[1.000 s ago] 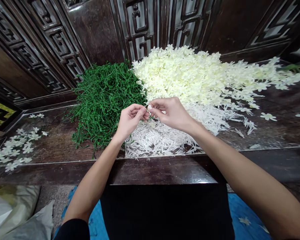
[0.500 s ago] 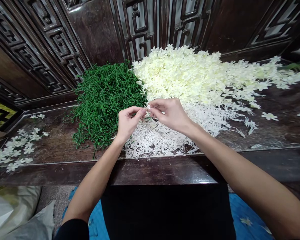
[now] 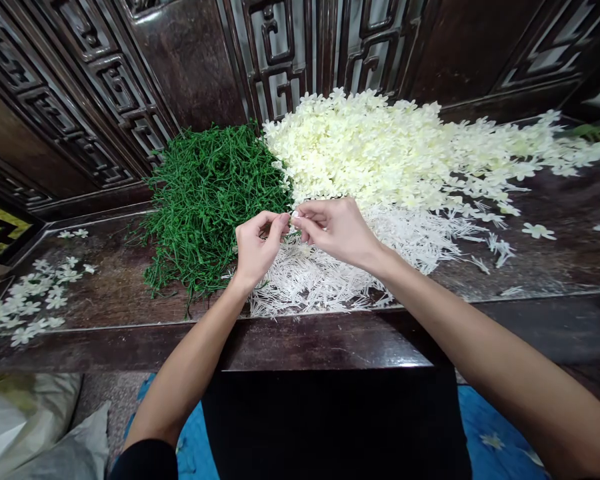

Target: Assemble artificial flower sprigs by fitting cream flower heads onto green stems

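Note:
My left hand (image 3: 260,243) is closed in a pinch in front of the green pile, apparently on a thin green plastic stem (image 3: 293,230) that is mostly hidden by the fingers. Right beside it, my right hand (image 3: 337,230) pinches a tiny white flower piece (image 3: 295,215). The fingertips of both hands nearly touch. Under and behind the hands lie a heap of green plastic stems (image 3: 215,193), a large mound of cream artificial flower petals (image 3: 370,147) and a spread of thin white plastic stamens (image 3: 320,283).
All this lies on a dark wooden bench (image 3: 110,293) with a carved lattice back (image 3: 275,47). Assembled white flowers (image 3: 35,293) are grouped at the left end. A loose flower (image 3: 539,231) lies at the right. Pale sacks (image 3: 35,427) stand on the floor at lower left.
Both hands stay in nearly the same place, fingertips shifting slightly. The small cream blossom seen between the fingers earlier is now less visible, and a bit of green shows below them.

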Demonstrator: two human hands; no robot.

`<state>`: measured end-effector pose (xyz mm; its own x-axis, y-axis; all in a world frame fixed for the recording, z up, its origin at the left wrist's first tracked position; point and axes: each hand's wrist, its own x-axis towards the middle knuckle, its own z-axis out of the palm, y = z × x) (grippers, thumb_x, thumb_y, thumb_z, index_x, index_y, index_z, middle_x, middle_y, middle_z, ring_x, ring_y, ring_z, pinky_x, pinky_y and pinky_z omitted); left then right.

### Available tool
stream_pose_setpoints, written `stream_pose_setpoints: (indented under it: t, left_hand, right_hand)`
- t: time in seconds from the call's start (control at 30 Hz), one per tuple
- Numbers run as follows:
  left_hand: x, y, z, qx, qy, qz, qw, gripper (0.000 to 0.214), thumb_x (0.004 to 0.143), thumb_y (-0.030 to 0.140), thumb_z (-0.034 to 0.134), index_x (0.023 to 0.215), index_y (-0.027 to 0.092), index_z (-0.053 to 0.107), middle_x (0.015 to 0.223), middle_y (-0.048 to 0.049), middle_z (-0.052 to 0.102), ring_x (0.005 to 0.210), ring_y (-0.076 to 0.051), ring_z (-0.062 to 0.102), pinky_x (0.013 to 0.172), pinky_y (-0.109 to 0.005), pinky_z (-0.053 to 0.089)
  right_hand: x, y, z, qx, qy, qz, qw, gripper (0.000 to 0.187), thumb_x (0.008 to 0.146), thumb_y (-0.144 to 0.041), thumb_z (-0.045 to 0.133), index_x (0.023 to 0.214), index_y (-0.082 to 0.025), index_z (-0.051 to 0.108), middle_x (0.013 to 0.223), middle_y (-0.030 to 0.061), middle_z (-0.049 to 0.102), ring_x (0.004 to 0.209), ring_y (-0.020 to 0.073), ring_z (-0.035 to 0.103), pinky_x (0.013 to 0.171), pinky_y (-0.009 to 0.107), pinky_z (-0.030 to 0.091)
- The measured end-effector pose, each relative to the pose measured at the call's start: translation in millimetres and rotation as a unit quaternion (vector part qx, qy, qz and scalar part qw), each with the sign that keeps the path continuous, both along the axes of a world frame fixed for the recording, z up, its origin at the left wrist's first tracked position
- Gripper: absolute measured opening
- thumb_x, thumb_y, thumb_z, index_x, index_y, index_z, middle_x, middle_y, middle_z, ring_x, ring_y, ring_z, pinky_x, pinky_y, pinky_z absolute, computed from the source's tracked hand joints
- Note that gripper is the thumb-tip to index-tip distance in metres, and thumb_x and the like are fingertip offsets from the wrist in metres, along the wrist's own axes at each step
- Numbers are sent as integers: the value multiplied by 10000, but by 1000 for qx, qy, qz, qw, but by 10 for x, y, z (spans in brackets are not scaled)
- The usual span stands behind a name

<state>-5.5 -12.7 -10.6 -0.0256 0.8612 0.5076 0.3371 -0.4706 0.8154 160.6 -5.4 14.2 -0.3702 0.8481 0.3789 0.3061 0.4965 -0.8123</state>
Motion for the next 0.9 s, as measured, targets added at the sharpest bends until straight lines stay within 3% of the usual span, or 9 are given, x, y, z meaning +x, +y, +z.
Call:
stream_pose_setpoints:
  t: [0.17,0.4,0.63,0.77,0.9]
  left_hand:
    - [10,-20,-6,7,11,22,1000,293,883,398,643,692,175,641,609,0,644,536,-92,532,535,-234,420]
    - [22,-44,-47,4,1,23,1000,288,894,391,627,691,187,612,585,16,611,525,-89,512,521,-236,395]
    - [40,-52,-72,-6,-21,26,999,300,885,399,631,674,188,605,562,20,604,500,-86,509,498,-231,395]
    - [54,-58,-56,1,-33,24,999,275,879,386,640,687,189,622,563,21,611,510,-87,526,502,-228,408]
    - [50,-50,3,8,-53,14,998,269,881,379,647,689,191,641,575,16,615,521,-86,517,521,-236,415]
  right_hand:
    - [-5,-11,-20,-28,40,32,998,200,903,-214,562,806,-147,724,673,52,708,585,136,659,552,291,543]
    - [-33,-12,-63,16,52,15,998,227,884,-219,557,693,-177,673,621,21,675,578,136,648,567,291,546]
    - [-80,-44,-88,49,44,4,998,278,877,-185,539,607,-188,609,568,-1,623,527,111,569,509,270,460]
    - [-92,-55,-90,17,68,0,998,248,869,-200,571,627,-185,622,582,4,624,530,112,563,507,273,469]
    - [-65,-32,-38,-58,143,13,988,127,824,-296,696,809,-170,692,643,20,674,549,138,628,536,300,547]
